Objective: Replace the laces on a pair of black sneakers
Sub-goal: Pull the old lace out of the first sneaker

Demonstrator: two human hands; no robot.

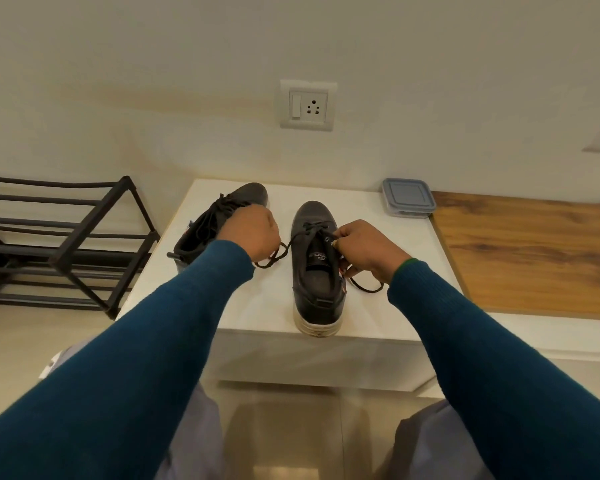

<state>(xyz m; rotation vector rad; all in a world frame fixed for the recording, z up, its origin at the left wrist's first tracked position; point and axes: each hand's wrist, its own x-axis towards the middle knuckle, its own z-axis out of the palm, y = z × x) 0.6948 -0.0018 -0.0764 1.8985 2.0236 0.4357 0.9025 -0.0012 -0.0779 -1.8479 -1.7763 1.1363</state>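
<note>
Two black sneakers stand on a white table [257,310]. The right sneaker [317,271] sits upright with its heel toward me and its black lace [274,259] partly threaded. My left hand [253,232] is closed on one end of that lace, left of the shoe. My right hand [364,249] pinches the other end at the shoe's right eyelets, and a loop of lace trails under my wrist. The left sneaker [208,226] lies tilted at the table's back left, laced, partly hidden by my left hand.
A black metal shoe rack [66,237] stands left of the table. A grey lidded plastic container [407,197] sits at the table's back right corner. A wooden surface [527,254] adjoins on the right. A wall socket [307,105] is above.
</note>
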